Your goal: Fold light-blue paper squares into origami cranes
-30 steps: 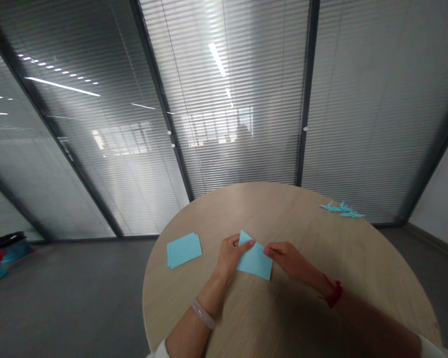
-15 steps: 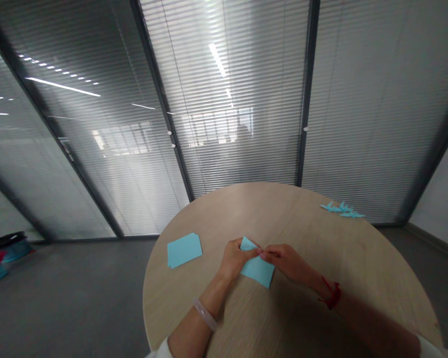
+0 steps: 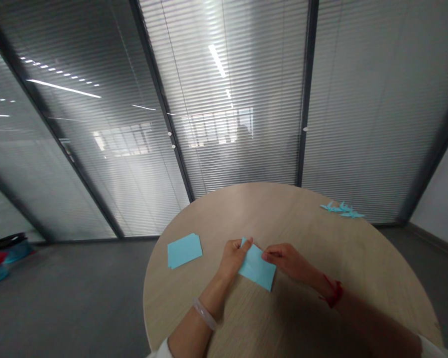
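- Left hand (image 3: 233,258), fingers pressed together, pinches a folded light-blue paper sheet (image 3: 257,268) at its far corner.
- Right hand (image 3: 285,261) pinches its right edge.
- Stacked light-blue paper squares (image 3: 184,250) lie left on the round pale-wood table (image 3: 224,214).

Office meeting room, fitted with: floor-to-ceiling glass partition walls (image 3: 246,99) with grey slatted blinds, in dark metal frames (image 3: 309,89); long white ceiling strip lights reflected in the glass (image 3: 63,88); a round pale wood-grain meeting table (image 3: 246,204); smooth grey flooring (image 3: 78,283).
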{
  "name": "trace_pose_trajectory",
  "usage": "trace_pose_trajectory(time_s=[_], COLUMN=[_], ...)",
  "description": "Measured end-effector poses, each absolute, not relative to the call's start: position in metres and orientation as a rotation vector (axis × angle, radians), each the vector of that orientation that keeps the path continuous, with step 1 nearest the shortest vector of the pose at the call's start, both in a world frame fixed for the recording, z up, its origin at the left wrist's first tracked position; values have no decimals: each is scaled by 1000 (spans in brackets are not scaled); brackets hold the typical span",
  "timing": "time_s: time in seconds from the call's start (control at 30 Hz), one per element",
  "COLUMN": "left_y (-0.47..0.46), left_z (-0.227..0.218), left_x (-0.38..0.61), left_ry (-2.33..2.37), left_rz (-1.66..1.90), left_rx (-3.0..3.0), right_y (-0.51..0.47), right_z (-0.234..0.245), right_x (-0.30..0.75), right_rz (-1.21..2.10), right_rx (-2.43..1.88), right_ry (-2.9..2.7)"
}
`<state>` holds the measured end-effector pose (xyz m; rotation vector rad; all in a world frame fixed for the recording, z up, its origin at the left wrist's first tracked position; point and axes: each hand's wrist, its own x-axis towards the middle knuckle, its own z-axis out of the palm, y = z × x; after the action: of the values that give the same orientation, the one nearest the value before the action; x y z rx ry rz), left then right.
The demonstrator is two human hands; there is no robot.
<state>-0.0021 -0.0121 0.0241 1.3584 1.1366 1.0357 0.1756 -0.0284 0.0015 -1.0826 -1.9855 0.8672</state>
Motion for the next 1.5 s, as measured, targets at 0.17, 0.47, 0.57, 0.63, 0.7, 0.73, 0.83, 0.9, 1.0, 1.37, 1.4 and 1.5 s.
trace_pose_trajectory(time_s=[0.17,0.47,0.57,0.63,0.7,0.73,0.83,0.9,1.0,1.37,1.4,1.5], left_y=[-11,-7,-8,-9,-8,-7,-3,0,4,0,0,0], left_z=[23,17,16,16,16,17,21,24,27,29,29,28], left_x=[-4,-2,1,2,1,-1,-6,-11,-15,-14,-14,-14], left_ry=[1068,1043,1073,1069,1063,1066,1099,1129,1157,1157,1142,1096], left_rz=[1020,999,996,997,1011,1029,1116,1175,1241,1271,1285,1299], left_rx=[1288,1386,1478,1507,1503,1493,1444,1413,1413,1361,1337,1275], right_y=[-26,-33,-32,-31,-30,-29,-29,-30,-30,-29,-29,-28], right_z=[-2,7,9,9,9,9,8,8,8,10,10,9], right_x=[179,171,169,169,171,173,177,179,181,181,181,182], right_rz=[868,897,864,853,840,830,791,768,753,774,784,789], right_rx=[-1137,-1152,-1187,-1192,-1185,-1181,-1180,-1184,-1183,-1194,-1199,-1213], right_ry=[-1981,-1861,-1832,-1830,-1833,-1842,-1870,-1885,-1882,-1825,-1812,-1755])
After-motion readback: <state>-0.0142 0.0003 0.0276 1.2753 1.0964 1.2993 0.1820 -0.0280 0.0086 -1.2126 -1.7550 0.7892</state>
